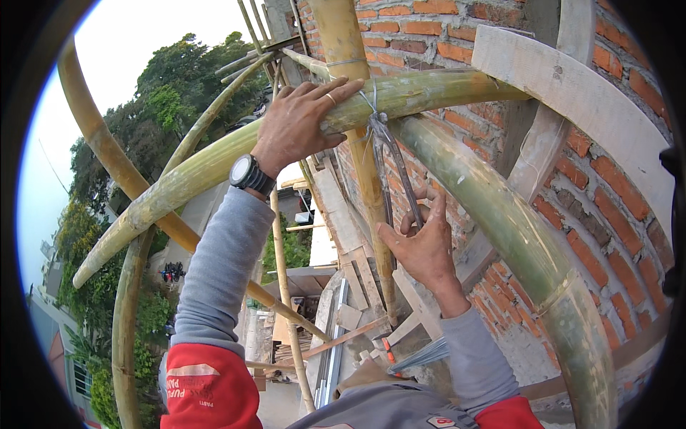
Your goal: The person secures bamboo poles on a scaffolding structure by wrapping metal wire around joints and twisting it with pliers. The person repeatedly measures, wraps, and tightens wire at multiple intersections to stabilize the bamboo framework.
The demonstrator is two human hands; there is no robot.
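My left hand [294, 121], a watch on its wrist, is wrapped over a greenish bamboo pole [436, 91] that runs across in front of me. In my right hand [427, 250] are the handles of dark metal pincers [404, 170]. Their jaws close on a tie wire [374, 100] looped round the bamboo, where it crosses an upright yellow bamboo pole [344, 39]. Just right of this joint, a thick green bamboo pole [493, 189] slopes down toward the lower right. The wire's twist inside the jaws is too small to make out.
A brick wall [614, 214] rises on the right, with a pale wooden board [572, 89] by it. More bamboo poles [107, 136] cross at left, high above a road and trees [161, 93]. Planks [361, 279] and a bundle of wires [423, 355] lie below.
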